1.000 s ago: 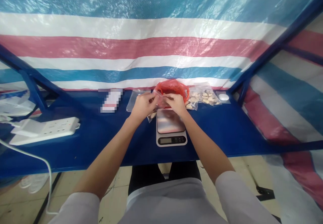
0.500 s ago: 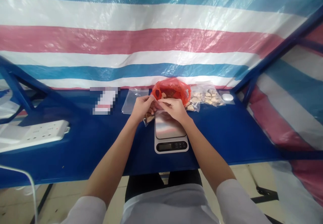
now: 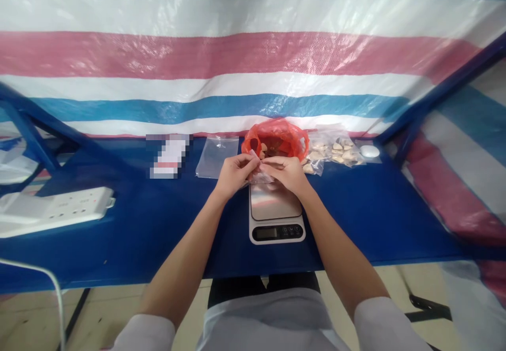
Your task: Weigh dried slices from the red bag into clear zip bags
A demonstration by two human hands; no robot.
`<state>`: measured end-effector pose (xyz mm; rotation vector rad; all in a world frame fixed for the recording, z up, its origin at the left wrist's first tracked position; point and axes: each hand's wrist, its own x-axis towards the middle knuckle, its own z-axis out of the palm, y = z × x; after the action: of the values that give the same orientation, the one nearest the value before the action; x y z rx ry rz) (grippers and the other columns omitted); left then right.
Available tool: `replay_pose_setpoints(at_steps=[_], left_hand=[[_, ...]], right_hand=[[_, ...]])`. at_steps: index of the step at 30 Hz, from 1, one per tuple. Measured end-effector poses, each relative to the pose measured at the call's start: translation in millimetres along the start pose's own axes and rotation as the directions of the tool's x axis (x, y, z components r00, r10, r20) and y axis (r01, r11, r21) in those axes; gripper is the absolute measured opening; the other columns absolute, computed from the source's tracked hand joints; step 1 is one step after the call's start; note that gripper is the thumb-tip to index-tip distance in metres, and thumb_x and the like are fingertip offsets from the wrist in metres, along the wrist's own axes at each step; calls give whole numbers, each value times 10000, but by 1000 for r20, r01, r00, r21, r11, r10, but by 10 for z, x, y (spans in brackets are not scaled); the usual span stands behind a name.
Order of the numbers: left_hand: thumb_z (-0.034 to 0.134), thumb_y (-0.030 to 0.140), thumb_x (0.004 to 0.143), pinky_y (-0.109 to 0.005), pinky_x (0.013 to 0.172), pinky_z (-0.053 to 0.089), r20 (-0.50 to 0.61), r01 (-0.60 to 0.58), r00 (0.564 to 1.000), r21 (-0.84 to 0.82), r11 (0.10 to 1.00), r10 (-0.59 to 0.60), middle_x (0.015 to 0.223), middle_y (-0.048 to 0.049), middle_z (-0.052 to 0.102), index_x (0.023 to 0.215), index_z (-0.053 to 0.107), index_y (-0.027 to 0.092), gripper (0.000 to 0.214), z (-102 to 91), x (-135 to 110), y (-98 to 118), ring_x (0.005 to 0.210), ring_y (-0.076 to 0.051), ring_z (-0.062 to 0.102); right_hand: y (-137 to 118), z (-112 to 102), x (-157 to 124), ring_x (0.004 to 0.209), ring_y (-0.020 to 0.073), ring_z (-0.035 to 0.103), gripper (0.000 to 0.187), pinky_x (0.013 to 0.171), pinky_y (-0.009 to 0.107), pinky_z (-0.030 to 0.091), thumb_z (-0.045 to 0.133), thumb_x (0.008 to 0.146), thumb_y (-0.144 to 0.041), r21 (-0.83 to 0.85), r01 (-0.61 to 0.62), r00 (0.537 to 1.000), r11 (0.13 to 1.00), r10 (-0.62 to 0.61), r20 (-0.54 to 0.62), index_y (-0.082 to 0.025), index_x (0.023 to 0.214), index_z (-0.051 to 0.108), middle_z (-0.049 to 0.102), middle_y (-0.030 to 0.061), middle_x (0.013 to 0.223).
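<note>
Both my hands pinch a clear plastic bag (image 3: 261, 177) above the back of a kitchen scale (image 3: 275, 206). My left hand (image 3: 237, 173) grips the bag's upper edge at the left, fingers closed. My right hand (image 3: 288, 173) pinches it close beside, fingertips nearly meeting the left ones. The bag's contents are mostly hidden by my hands. Just behind stands an open red plastic bag (image 3: 294, 129) with pale, tan pieces inside. The scale's steel plate is partly covered by the bag and my hands; its display faces me.
Filled clear bags of tan pieces (image 3: 343, 153) lie right of the red bag, beside a small white round object (image 3: 369, 152). Flat clear bags (image 3: 216, 157) lie to the left, near a blurred-out item (image 3: 171, 156). A white power strip (image 3: 59, 211) rests on the blue table (image 3: 158, 235).
The view has shifted, so things on the table appear slightly farther right. The clear bag's edge now shows upright between my fingers, and the bag hangs over the scale's back edge.
</note>
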<state>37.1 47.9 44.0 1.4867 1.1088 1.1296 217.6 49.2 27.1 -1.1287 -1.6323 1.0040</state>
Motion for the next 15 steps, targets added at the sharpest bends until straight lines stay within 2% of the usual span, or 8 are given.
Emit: replay_pose_setpoints(at_steps=[9, 15], left_hand=[[627, 444, 873, -205, 471, 336, 41, -48, 998, 107, 993, 44, 550, 25, 552, 715, 672, 147, 339, -15, -42, -57, 467, -68, 421], [619, 460, 874, -206, 452, 304, 72, -32, 997, 130, 991, 23, 547, 22, 547, 716, 684, 150, 354, -32, -61, -53, 460, -68, 392]], right_hand=[[-25, -7, -64, 578, 175, 683, 282, 580, 269, 546, 692, 822, -421, 8, 5, 1000, 1000, -5, 1, -177, 924, 790, 750, 32, 694], [-26, -6, -78, 685, 190, 714, 246, 659, 272, 550, 685, 830, -403, -15, 48, 999, 999, -48, -13, -184, 882, 784, 767, 39, 768]])
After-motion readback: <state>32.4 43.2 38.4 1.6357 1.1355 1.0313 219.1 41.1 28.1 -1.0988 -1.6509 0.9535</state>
